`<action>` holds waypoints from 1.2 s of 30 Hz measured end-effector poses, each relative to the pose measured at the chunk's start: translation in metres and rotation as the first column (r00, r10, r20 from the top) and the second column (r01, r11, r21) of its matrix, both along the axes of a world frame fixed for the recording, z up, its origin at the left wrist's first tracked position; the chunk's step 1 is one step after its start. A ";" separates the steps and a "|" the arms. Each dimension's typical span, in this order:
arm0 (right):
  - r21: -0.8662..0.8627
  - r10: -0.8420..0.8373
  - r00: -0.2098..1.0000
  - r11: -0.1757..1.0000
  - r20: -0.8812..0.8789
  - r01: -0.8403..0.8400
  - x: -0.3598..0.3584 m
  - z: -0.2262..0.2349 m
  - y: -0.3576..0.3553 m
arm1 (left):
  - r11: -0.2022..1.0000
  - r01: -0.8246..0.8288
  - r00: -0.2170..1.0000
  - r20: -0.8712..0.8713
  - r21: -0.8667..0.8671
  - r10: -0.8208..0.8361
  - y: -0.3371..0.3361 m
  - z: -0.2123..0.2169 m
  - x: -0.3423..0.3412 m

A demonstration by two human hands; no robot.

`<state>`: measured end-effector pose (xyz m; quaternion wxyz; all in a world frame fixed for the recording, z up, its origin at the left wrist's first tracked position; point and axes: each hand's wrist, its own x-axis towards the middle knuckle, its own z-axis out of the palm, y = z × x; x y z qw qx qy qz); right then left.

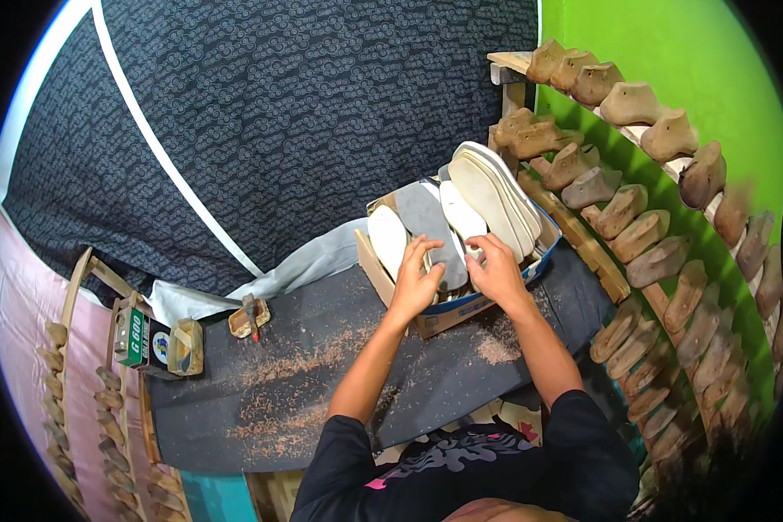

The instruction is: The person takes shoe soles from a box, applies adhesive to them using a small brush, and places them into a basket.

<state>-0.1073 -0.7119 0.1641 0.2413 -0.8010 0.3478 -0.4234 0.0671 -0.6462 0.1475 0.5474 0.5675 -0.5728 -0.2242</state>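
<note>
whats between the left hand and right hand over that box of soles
In the head view, the lower part of a grey sole shows between the left hand and the right hand; it stands in the cardboard box.

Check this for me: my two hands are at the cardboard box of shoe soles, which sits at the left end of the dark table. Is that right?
Not quite: the head view shows the cardboard box of shoe soles toward the right end of the dark table. Your left hand and right hand are indeed at it.
</note>
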 end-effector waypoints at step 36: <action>-0.037 -0.044 0.994 0.998 0.099 0.048 -0.009 -0.020 -0.026 | 0.985 -0.084 0.927 0.373 0.149 0.023 -0.005 -0.011 -0.014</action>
